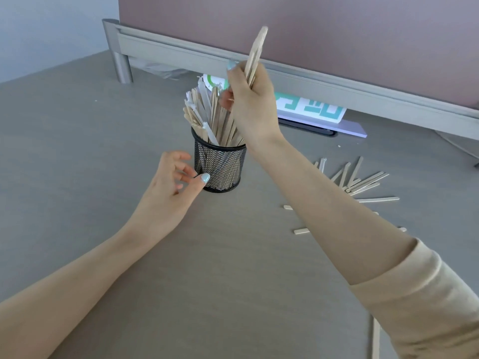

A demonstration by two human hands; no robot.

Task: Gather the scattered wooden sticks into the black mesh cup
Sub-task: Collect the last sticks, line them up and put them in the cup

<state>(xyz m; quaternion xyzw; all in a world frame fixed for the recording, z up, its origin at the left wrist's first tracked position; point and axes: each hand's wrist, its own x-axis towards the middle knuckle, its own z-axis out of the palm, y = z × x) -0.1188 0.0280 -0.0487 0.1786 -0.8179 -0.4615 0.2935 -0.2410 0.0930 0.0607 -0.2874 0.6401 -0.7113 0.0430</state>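
Our right hand (248,99) has its fingers curled round a small bundle of wooden sticks (255,54), gripping them at their lower part so the bundle stands nearly upright and tilts a little to the right; its top end is blurred. That hand is raised just above and to the right of the black mesh cup (220,164), close against the tops of the sticks already in the cup (207,112), which lean to the left and fan out over the rim. A few of those look white rather than wood-coloured.

Our left hand (173,182) holds nothing. Its fingers are loosely spread and slightly bent, the thumb tip touching or nearly touching the lower left wall of the cup; we cannot tell which.

The cup stands upright on the grey table (103,151). To its right, partly hidden behind our right forearm, lie the scattered sticks (363,182) in a loose fan, with a few strays nearer us. A beige sleeve (427,294) covers the right upper arm.

Behind the cup a white card with teal markings (311,107) stands on a pale base, under a grey metal frame (181,51) with a mauve panel (337,27) above it.
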